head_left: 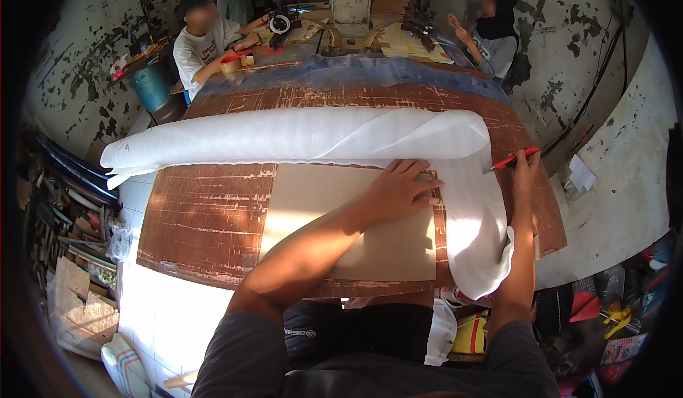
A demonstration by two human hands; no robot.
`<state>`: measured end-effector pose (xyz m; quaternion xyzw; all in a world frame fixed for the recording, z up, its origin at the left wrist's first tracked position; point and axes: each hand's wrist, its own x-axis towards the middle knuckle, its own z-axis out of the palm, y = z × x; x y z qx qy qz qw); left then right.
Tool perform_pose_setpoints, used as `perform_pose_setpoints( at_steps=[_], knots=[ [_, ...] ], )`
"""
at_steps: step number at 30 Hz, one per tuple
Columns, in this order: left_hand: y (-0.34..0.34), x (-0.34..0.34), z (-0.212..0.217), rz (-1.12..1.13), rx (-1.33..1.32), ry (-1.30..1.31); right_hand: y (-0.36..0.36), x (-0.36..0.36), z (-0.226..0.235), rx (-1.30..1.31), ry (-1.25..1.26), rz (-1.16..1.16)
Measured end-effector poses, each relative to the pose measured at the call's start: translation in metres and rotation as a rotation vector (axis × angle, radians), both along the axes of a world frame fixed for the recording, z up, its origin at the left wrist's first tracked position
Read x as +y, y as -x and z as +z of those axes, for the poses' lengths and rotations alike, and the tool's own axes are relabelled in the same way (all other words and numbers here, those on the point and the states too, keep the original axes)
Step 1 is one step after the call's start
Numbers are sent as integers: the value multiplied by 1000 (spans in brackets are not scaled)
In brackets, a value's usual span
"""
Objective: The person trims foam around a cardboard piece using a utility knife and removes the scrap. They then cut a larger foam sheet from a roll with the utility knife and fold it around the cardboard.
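Observation:
My left hand (404, 192) lies flat with spread fingers on a tan board sheet (341, 241), its fingertips reaching the white foam beside it. A long roll of thin white foam sheet (284, 135) stretches across the table, and its loose end (473, 227) hangs down toward me along the right side. Between the fingers of my right hand (525, 165) is a slim red pen (509, 160). Its dark tip points left and meets the right edge of the foam.
The worn brown table (199, 213) carries a bluish plastic sheet (356, 71) at its far edge. A person (210, 42) works at the far left, with another behind. A third person (494, 32) is at the far right. Scraps (85, 291) crowd the left wall.

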<state>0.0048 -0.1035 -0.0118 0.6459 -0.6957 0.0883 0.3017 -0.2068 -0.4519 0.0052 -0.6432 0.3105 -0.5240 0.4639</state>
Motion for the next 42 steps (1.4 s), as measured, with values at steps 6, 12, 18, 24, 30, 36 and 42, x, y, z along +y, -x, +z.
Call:
perform_pose_setpoints(
  at_steps=[6,12,18,24,30,36,42],
  knots=[
    [0,0,0,6,3,1,-3,3,2,-10,7,-3],
    [1,-1,1,29,-7,-17,-7,-3,-4,-66,75,39],
    [2,1,6,17,17,-32,-6,-12,-11,-52,88,18],
    [3,2,10,28,14,-65,-6,-17,-16,-44,135,-16],
    [2,2,13,13,5,-97,-4,-19,-17,12,81,-68],
    [1,0,14,15,-18,-99,-1,-29,-21,21,105,-140],
    [1,0,13,17,-20,-94,-3,-31,-21,23,70,-153]
  ],
)
